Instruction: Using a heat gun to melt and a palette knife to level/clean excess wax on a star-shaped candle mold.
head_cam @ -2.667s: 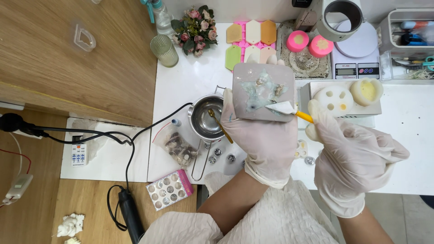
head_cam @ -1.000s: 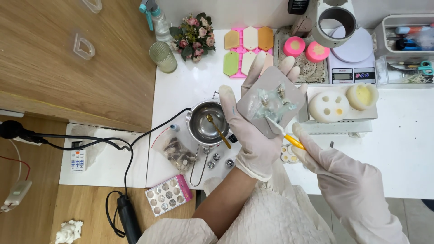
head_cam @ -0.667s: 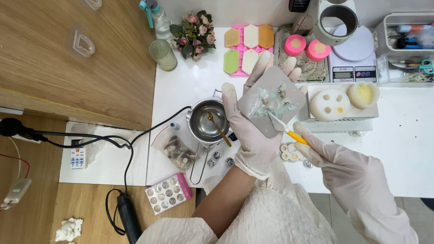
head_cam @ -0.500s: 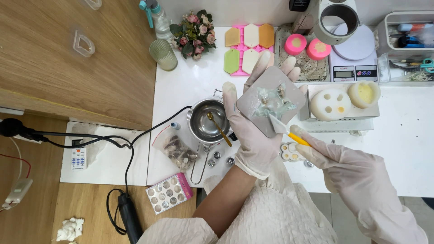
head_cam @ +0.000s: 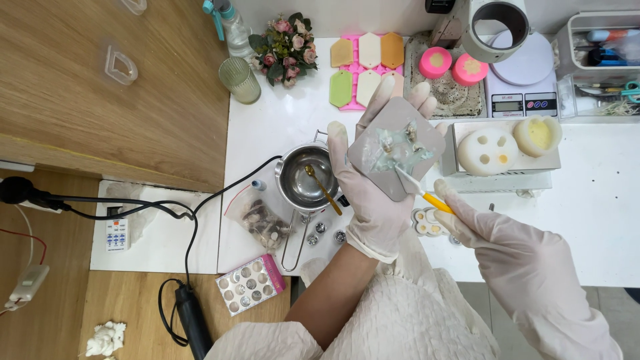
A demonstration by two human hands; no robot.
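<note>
My left hand (head_cam: 370, 193), in a white glove, holds up a grey square plate (head_cam: 393, 145) with its palm under it. Small clear and metal bits lie on the plate. My right hand (head_cam: 513, 257), also gloved, grips a thin tool (head_cam: 421, 191) with a yellow handle and a white tip. The tip touches the lower middle of the plate. A small metal pot (head_cam: 307, 179) with a gold spoon (head_cam: 323, 189) in it stands just left of my left hand.
A pink tray (head_cam: 363, 67) of hexagonal bars lies at the back, beside two pink round moulds (head_cam: 453, 65), a scale (head_cam: 523, 87) and a white round mould (head_cam: 488, 151) on a metal box. Flowers (head_cam: 287, 48), a green glass (head_cam: 240, 80), a black cable (head_cam: 167, 207) and a pink box (head_cam: 252, 283) lie left.
The plate has dropped lower and tilted, with my left fingers spread behind it. My right hand has moved down and right, and the tool's tip stays on the plate.
</note>
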